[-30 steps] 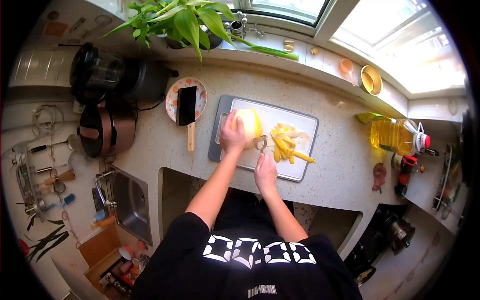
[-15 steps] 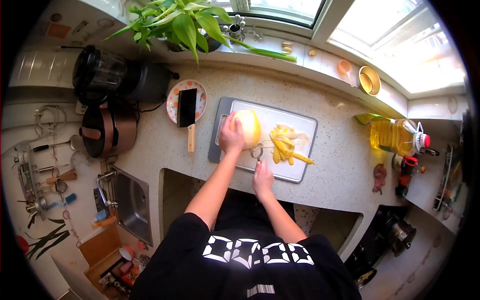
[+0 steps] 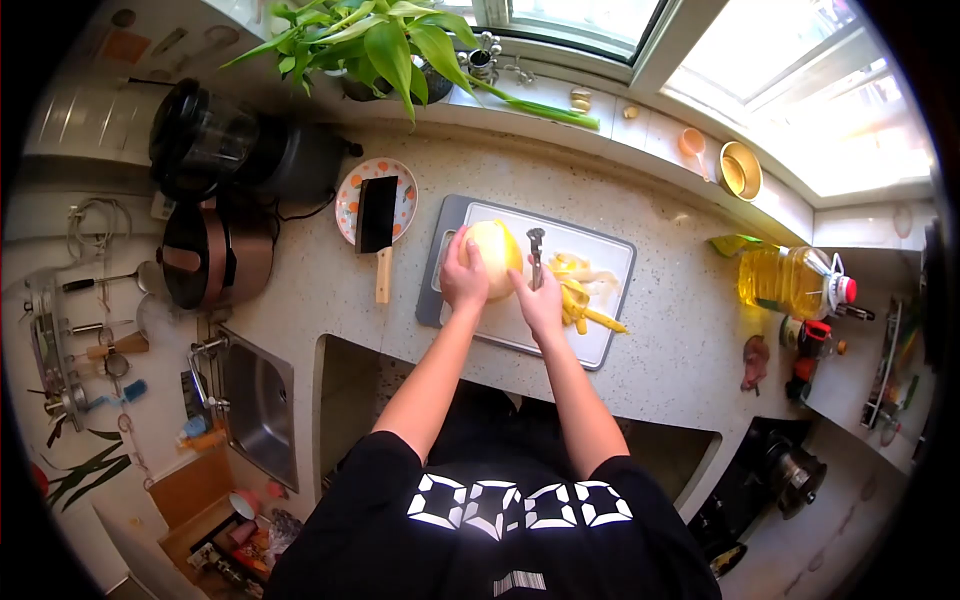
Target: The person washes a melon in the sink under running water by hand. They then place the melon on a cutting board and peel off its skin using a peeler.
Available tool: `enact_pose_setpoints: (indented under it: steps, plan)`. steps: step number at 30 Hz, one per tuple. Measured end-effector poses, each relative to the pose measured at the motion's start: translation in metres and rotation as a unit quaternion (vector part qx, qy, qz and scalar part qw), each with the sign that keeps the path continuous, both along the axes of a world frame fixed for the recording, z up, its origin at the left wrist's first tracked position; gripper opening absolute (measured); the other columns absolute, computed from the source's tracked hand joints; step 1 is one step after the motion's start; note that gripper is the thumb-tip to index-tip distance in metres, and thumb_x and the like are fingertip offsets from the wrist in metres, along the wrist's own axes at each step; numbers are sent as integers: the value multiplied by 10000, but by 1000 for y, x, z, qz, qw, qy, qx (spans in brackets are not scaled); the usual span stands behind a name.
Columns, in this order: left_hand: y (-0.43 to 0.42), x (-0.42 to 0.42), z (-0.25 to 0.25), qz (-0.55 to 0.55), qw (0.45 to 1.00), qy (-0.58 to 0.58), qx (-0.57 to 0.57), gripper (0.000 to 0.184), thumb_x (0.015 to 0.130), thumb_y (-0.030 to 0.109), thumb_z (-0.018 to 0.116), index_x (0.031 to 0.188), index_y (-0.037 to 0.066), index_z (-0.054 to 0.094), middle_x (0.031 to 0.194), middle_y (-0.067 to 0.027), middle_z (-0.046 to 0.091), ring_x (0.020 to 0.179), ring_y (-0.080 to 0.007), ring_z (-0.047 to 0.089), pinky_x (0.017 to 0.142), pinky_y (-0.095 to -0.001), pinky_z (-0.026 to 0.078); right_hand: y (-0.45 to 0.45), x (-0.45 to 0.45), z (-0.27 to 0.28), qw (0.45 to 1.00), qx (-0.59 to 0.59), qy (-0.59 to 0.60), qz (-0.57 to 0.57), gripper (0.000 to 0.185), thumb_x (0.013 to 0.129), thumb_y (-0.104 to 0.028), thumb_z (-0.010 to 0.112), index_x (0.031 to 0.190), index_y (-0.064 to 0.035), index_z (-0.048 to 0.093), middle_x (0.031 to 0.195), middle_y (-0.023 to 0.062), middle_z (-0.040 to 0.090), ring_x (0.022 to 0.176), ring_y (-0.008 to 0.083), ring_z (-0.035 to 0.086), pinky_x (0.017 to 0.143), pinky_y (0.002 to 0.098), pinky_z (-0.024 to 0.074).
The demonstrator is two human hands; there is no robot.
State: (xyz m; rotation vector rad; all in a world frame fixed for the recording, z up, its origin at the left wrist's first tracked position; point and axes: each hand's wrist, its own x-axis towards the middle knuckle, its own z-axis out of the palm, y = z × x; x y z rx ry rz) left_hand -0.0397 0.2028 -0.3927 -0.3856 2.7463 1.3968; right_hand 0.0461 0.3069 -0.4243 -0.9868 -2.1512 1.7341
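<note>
The left hand [image 3: 464,277] and right hand [image 3: 540,303] are bare from the fingers back past the wrists to around the elbows, where the loose, short black sleeves [image 3: 375,462] of a black T-shirt [image 3: 385,525] end. Farther back from the fingers, across the shirt, run four large, white, segmented zeros [image 3: 520,505] in digital-clock style, creased around the middle. Farthest from the fingers sits a small white barcode print [image 3: 520,582]. Between the forearms, nearer the fingers, black cloth [image 3: 490,425] shows, its garment unclear.

Plant [image 3: 385,38] — cut off at top edge; yellow fruit [image 3: 495,258] — underside hidden.
</note>
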Motion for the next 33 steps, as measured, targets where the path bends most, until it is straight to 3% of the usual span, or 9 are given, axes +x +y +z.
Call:
enact_pose_setpoints:
  steps: [5, 9, 13, 16, 19, 20, 23, 29, 33]
  plan:
    - [-9, 1, -10, -6, 998, 36, 43, 371, 1011, 343, 557, 1327, 191, 681, 1297, -139, 689, 1198, -354, 643, 1014, -424, 506, 2, -7, 0, 955, -279, -67, -81, 416, 888, -256, 826, 1197, -7, 702, 889, 13, 669, 754, 94, 559, 703, 268, 465]
    - [-10, 1, -11, -8, 998, 44, 47, 361, 1014, 317, 563, 1325, 181, 684, 1293, -145, 691, 1200, -350, 643, 1016, -419, 506, 0, 2, -30, 963, -220, -1, -153, 335, 910, -232, 813, 1144, -31, 683, 714, -63, 536, 509, 33, 372, 446, 249, 267]
    - [-13, -1, -17, -8, 998, 39, 42, 353, 1015, 303, 565, 1322, 177, 686, 1287, -150, 694, 1200, -345, 645, 1017, -410, 506, 44, 47, -17, 989, -23, -127, -66, 533, 887, -319, 807, 1241, 40, 635, 1036, 158, 738, 964, 278, 695, 858, 396, 524]
    - [-12, 2, -6, -19, 998, 20, 53, 376, 1026, 302, 559, 1345, 137, 672, 1359, -157, 663, 1272, -331, 615, 1062, -384, 481, 57, 74, 4, 971, 199, -118, -67, 524, 947, -395, 709, 1259, 18, 629, 1161, 228, 725, 1089, 370, 693, 901, 448, 521]
    - [-9, 4, -6, -27, 998, 48, 19, 366, 1016, 283, 572, 1333, 134, 679, 1335, -160, 673, 1258, -336, 619, 1051, -394, 488, 55, 54, 51, 984, 79, -158, -19, 497, 1018, -447, 563, 1285, -34, 633, 1177, 247, 708, 1126, 415, 667, 913, 487, 514]
    - [-8, 5, -5, -28, 998, 54, 18, 363, 1015, 279, 573, 1330, 132, 679, 1325, -162, 676, 1247, -341, 622, 1045, -399, 491, 52, 46, 42, 983, 105, -149, 11, 478, 1065, -448, 417, 1224, -65, 654, 1089, 259, 715, 1061, 436, 677, 885, 503, 515]
    - [-6, 9, -7, -34, 997, 70, 11, 360, 1012, 292, 571, 1323, 143, 678, 1304, -156, 674, 1217, -350, 628, 1021, -415, 504, 47, 1, 51, 968, 126, -150, 157, 492, 1080, -435, 362, 1133, -54, 669, 1040, 256, 720, 1020, 444, 683, 875, 521, 518]
    - [-3, 10, -13, -31, 995, 96, 9, 371, 1005, 329, 566, 1319, 164, 673, 1300, -139, 661, 1192, -353, 632, 996, -427, 520, 36, -53, 71, 904, 250, -230, 259, 507, 1080, -448, 363, 1078, -56, 685, 943, 253, 722, 909, 452, 699, 827, 552, 539]
    - [1, 15, -13, -17, 994, 103, 7, 369, 1005, 308, 569, 1318, 145, 676, 1290, -146, 678, 1191, -362, 637, 999, -425, 514, 23, -38, 79, 910, 246, -230, 243, 535, 1091, -441, 329, 1016, -36, 670, 913, 276, 707, 890, 471, 686, 805, 567, 536]
